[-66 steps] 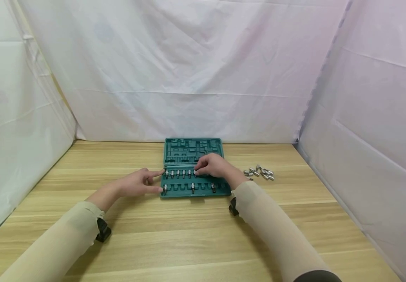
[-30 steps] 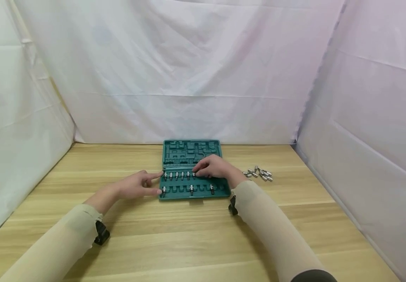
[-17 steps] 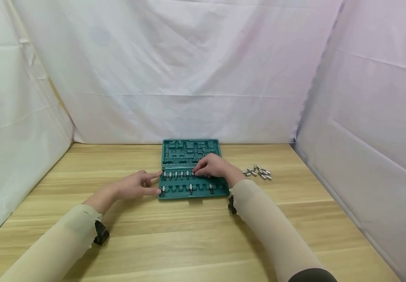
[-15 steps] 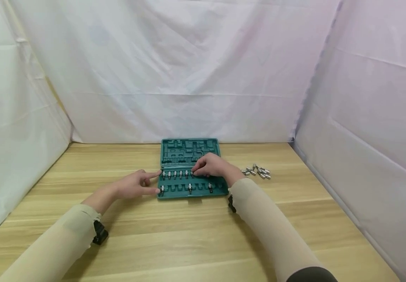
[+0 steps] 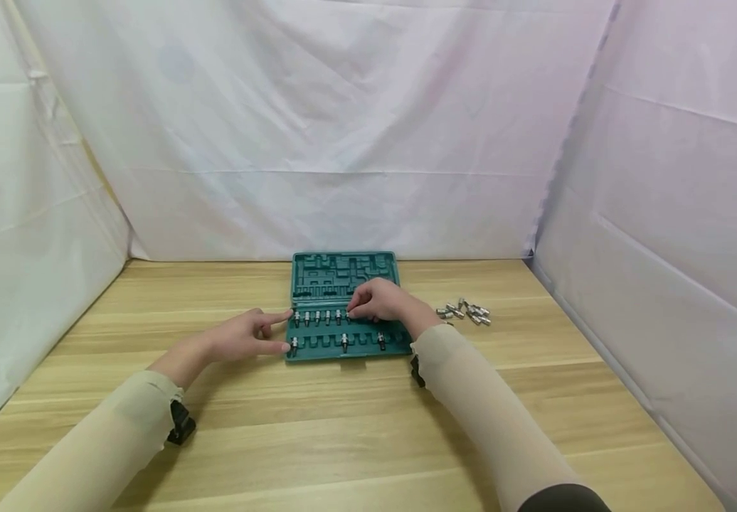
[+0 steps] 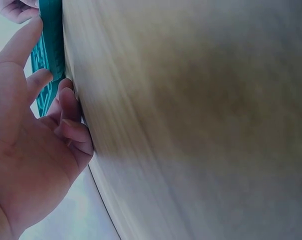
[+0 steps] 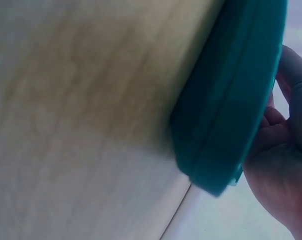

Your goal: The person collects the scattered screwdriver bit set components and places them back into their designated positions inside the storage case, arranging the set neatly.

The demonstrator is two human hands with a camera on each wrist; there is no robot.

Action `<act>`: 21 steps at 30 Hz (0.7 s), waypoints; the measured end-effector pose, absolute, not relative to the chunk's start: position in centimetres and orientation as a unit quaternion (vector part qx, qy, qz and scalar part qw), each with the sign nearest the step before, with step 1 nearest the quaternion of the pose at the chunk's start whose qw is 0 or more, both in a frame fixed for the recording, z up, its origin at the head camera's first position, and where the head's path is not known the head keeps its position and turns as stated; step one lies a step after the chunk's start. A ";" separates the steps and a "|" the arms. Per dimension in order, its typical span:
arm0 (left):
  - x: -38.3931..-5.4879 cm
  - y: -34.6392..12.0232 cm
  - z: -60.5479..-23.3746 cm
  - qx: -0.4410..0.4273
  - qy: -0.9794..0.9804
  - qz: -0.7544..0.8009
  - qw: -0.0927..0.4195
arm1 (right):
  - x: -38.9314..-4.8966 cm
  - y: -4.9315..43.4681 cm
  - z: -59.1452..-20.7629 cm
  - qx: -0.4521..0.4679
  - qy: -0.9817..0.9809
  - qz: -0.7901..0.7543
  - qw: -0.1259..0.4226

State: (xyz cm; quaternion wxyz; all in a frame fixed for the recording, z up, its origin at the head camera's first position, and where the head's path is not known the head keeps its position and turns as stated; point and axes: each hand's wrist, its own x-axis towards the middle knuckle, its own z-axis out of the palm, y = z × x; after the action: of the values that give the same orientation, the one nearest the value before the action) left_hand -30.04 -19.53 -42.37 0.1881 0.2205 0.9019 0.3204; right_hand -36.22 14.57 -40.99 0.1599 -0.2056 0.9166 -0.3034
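One green case (image 5: 362,350): unfolded on the tabletop (image 5: 279,427).
Left hand (image 5: 240,336): thumb and forefinger spread, tips at the case's left edge.
Right hand (image 5: 379,300): the nearer one; fingertips pinching a bit (image 5: 348,314).
Loose bits (image 5: 479,311): right of the case.
Pinched bit: sixth in far row, just left of fingertips, mostly hidden; neighbours' (image 5: 317,317) long axes run near-to-far.

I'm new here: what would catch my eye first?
Probably the open green bit-socket case, toward the back of the wooden table. The left hand touches its left edge, while the right hand pinches a bit socket in its back row. Loose silvery bit sockets lie to its right.
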 end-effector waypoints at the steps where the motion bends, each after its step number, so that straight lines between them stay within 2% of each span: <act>1: -30.1 -19.5 -42.4 0.221 0.902 0.320 0.188 | -36.2 14.5 -40.9 -0.204 0.916 -0.304 0.161; 21: -30.0 -19.4 -42.4 0.218 0.902 0.320 0.191 | -36.1 15.7 -40.9 -0.234 0.892 -0.346 0.172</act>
State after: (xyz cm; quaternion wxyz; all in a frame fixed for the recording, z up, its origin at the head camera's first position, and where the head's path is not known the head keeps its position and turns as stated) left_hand -30.04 -19.45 -42.39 0.1906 0.2177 0.9021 0.3201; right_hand -36.14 15.74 -40.89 0.1718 -0.2337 0.8925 -0.3455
